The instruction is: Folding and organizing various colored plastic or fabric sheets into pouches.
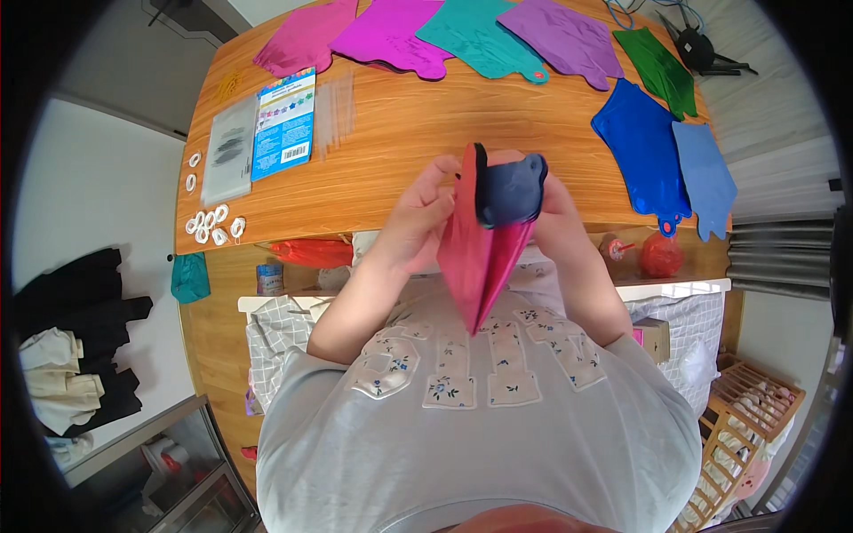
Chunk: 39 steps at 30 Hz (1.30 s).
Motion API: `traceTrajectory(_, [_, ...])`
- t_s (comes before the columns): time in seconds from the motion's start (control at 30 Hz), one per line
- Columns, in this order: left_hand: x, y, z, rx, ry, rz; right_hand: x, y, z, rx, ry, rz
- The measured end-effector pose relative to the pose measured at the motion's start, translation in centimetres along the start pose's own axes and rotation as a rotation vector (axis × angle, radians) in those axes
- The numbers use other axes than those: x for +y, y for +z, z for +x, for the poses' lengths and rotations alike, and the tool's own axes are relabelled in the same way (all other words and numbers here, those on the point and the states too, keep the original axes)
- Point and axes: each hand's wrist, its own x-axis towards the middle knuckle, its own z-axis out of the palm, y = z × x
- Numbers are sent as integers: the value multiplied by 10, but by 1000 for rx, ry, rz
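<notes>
In front of my chest I hold a folded pink-red foil balloon (464,253), its lower end tapering to a point. A dark, grey-blue face with a small tab shows at its top; whether this is a second balloon or the back of the same one, I cannot tell. My left hand (425,211) grips its left edge with thumb and fingers. On the other edge my right hand (560,206) is closed, its fingertips partly hidden behind the foil. Both hands are above the near edge of the wooden table (391,124).
Flat foil balloons in pink (306,37), magenta (391,35), teal (480,40), purple (564,40), green (657,71), blue (641,147) and pale blue (705,173) line the far and right edges. At left lie a blue-white package card (283,129), clear sleeve (229,151), transparent straws (335,111) and white ribbon rolls (220,211).
</notes>
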Motion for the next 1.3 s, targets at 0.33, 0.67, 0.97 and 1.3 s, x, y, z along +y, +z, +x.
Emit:
traceTrajectory(0.33, [-9, -9, 5, 307, -276, 510, -1, -3, 10, -126, 105, -198])
traceTrajectory(0.67, [17, -7, -13, 239, 144, 354, 0, -14, 5, 218, 26, -289])
traceTrajectory(0.97, [11, -11, -15, 379, 199, 513, -6, -16, -3, 203, 60, -283])
traceTrajectory(1.3, [11, -1, -18, 408, 247, 582, -8, -13, -7, 290, 57, -292])
